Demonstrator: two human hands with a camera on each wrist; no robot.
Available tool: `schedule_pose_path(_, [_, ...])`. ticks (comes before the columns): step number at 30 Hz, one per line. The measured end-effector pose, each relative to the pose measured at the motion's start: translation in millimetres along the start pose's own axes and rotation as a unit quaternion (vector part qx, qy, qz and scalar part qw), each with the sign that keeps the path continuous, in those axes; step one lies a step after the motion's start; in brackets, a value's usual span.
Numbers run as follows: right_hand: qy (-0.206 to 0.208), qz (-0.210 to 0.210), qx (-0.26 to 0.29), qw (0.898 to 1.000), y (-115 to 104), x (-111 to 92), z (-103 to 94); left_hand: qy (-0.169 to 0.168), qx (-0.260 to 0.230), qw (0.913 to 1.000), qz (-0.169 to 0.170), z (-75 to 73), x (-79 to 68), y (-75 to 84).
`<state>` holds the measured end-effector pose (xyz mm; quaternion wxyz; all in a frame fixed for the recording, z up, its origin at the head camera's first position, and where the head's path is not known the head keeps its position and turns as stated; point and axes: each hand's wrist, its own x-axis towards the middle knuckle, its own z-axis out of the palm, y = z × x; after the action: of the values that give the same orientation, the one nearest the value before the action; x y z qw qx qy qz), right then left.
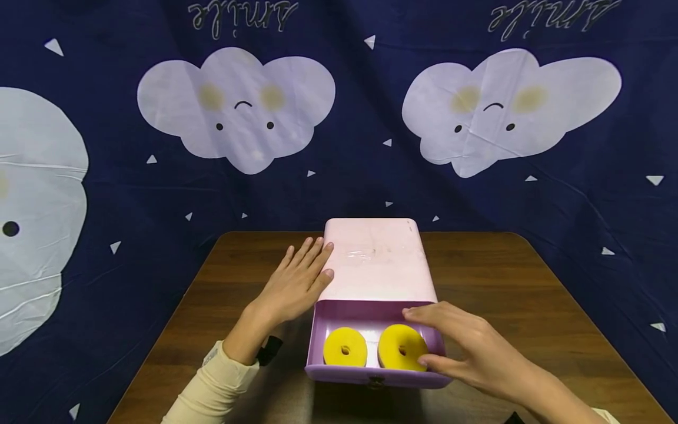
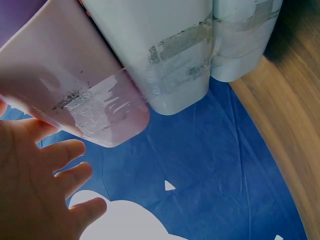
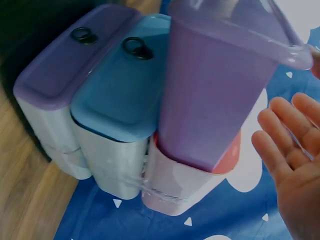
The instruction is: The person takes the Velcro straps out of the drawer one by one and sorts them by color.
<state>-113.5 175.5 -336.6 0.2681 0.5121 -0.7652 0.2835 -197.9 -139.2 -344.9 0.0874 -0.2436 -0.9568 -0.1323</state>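
Right yellow ring (image 1: 393, 340) looks light, soft: pinch its rim; right hand (image 1: 468, 334) spread, gripping nothing; left hand (image 1: 293, 285), fingers straight, touches pink case (image 1: 384, 274)

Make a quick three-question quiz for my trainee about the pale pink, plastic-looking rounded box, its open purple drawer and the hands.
1. Count: how many thick, round, matte yellow rings lie in the open purple plastic-looking drawer?
2. True or false: the person's left hand is inside that drawer.
3. Choose: in the right wrist view, the closed, rounded rectangular drawer front directly beside the open drawer is A) green, B) blue, C) yellow.

Key:
1. Two.
2. False; it is at the left side of the pale pink plastic-looking box.
3. B.
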Motion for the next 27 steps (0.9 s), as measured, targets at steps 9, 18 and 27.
schedule_pose_path(9, [-0.1, 0.0, -0.005, 0.995, 11, 3, -0.1, -0.006, 0.004, 1.0, -0.002, -1.3, -0.2, 0.2])
schedule_pose_path(18, [-0.193, 0.026, 0.013, 0.981, 17, 5, 0.8, -0.008, 0.007, 0.9999, -0.004, -1.3, 0.0, -0.1])
schedule_pose_path(27, [-0.251, 0.02, -0.007, 0.968, 21, 8, 7.3, -0.005, 0.014, 0.9999, -0.003, -0.1, 0.5, -0.6])
